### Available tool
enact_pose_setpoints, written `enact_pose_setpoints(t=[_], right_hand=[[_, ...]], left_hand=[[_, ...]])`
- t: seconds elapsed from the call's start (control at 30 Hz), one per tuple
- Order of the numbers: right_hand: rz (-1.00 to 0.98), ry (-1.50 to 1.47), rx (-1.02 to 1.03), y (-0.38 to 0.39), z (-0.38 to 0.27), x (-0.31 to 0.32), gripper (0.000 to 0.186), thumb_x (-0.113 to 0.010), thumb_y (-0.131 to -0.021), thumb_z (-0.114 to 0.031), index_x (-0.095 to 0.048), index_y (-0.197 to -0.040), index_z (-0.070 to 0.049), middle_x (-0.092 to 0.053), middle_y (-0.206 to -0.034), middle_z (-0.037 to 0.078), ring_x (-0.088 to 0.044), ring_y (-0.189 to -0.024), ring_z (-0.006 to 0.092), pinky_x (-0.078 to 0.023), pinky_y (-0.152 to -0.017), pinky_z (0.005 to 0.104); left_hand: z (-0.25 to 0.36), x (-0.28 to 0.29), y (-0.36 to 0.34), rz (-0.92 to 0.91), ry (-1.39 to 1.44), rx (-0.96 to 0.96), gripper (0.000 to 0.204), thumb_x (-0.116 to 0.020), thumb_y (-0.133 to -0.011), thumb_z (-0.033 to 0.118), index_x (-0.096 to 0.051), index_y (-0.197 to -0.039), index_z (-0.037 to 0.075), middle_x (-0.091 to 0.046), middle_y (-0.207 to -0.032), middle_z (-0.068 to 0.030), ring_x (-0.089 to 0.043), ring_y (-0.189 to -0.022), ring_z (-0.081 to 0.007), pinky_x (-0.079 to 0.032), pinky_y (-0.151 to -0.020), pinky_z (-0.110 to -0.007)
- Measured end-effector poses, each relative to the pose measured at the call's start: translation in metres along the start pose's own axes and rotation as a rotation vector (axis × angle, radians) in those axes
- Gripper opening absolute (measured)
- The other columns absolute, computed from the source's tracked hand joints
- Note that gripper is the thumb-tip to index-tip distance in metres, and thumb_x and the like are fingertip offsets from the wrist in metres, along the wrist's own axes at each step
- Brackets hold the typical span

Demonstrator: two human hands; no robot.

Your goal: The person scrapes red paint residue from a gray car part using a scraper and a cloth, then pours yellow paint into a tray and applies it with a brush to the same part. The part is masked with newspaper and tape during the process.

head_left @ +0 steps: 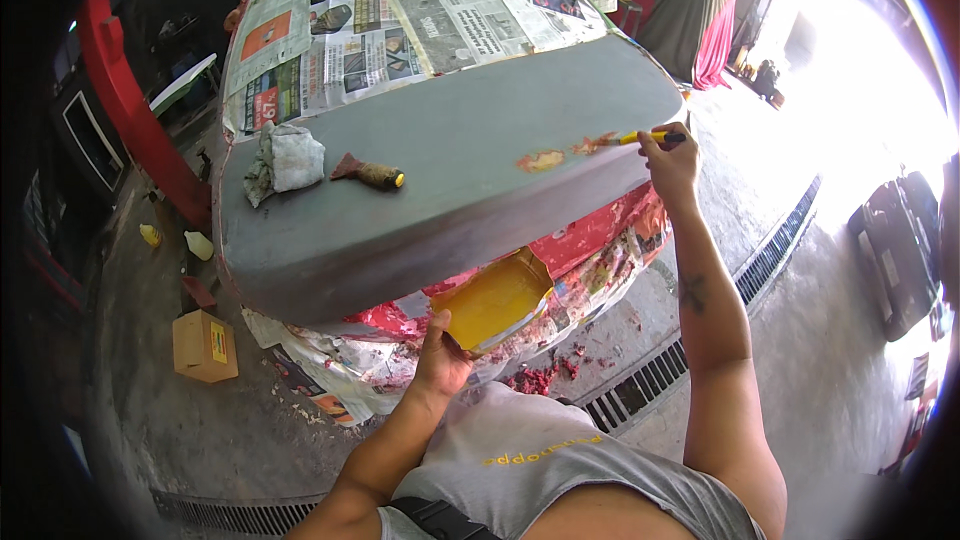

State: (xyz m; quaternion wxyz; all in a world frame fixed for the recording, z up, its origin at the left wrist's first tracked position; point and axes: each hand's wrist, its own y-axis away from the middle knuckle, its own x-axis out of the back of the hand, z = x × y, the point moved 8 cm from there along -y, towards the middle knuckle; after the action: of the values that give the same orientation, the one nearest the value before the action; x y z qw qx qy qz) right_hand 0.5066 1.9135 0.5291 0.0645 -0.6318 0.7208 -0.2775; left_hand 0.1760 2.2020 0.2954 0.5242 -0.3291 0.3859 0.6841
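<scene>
Grey car panel [455, 155]: we judge brush application to its discoloured patches [541, 160] in progress.
The panel lies directly before us, newspaper [450, 30] along its far edge. Our right hand [672, 164] pinches a brush [629, 139], its tip at the patch nearer the panel's right edge; firm contact we cannot confirm. Our left hand [441, 360] grasps an open container [512, 332] of yellow liquid [495, 302] below the panel's near edge. Next move, in our judgement, calls for light, even strokes, with the container held level.
</scene>
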Motion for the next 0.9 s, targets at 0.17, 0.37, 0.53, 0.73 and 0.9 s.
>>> enact_pose_setpoints(t=[0.17, 0.37, 0.53, 0.73, 0.9], right_hand=[[-0.002, 0.079, 0.008, 0.015, -0.014, -0.008, 0.023, -0.085, -0.092, -0.016, -0.071, -0.1, 0.001, -0.077, -0.08, 0.01, -0.074, -0.072, 0.0146, -0.056, -0.068, 0.0292], [0.008, 0.003, 0.049, 0.012, -0.034, -0.008, 0.027, -0.087, -0.091, -0.019, -0.07, -0.096, 0.001, -0.076, -0.078, 0.01, -0.073, -0.069, 0.015, -0.057, -0.068, 0.0306], [0.002, 0.114, -0.03, -0.003, -0.025, -0.014, 0.029, -0.087, -0.091, -0.02, -0.07, -0.1, 0.001, -0.079, -0.083, 0.012, -0.076, -0.071, 0.0164, -0.058, -0.068, 0.0297], [-0.067, -0.122, -0.022, 0.013, -0.028, -0.036, 0.032, -0.089, -0.09, -0.022, -0.07, -0.101, 0.003, -0.079, -0.087, 0.013, -0.076, -0.074, 0.0182, -0.06, -0.074, 0.0333], [-0.103, 0.108, 0.094, 0.033, -0.047, -0.04, 0.029, -0.087, -0.093, -0.019, -0.069, -0.105, 0.001, -0.078, -0.09, 0.014, -0.076, -0.083, 0.0197, -0.059, -0.08, 0.0327]], left_hand=[[-0.006, -0.001, 0.0, -0.001, 0.0, 0.058, 0.07, -0.075, -0.098, 0.043, -0.051, -0.155, 0.011, -0.061, -0.152, -0.0085, -0.061, -0.14, -0.0305, -0.054, -0.115, -0.055], [-0.003, -0.006, 0.003, -0.017, -0.013, 0.022, 0.07, -0.075, -0.098, 0.043, -0.051, -0.155, 0.01, -0.061, -0.152, -0.009, -0.061, -0.14, -0.0311, -0.053, -0.116, -0.055], [-0.003, -0.012, 0.007, -0.012, 0.013, 0.04, 0.067, -0.078, -0.096, 0.04, -0.054, -0.151, 0.009, -0.064, -0.147, -0.0082, -0.064, -0.134, -0.0268, -0.057, -0.111, -0.047], [-0.004, -0.01, 0.006, -0.016, 0.009, 0.046, 0.071, -0.078, -0.096, 0.041, -0.051, -0.154, 0.011, -0.062, -0.15, -0.0086, -0.061, -0.139, -0.0308, -0.053, -0.116, -0.055], [0.0, -0.008, 0.006, -0.013, 0.006, 0.021, 0.072, -0.078, -0.096, 0.042, -0.05, -0.154, 0.011, -0.061, -0.15, -0.0083, -0.06, -0.139, -0.0309, -0.053, -0.116, -0.055]])
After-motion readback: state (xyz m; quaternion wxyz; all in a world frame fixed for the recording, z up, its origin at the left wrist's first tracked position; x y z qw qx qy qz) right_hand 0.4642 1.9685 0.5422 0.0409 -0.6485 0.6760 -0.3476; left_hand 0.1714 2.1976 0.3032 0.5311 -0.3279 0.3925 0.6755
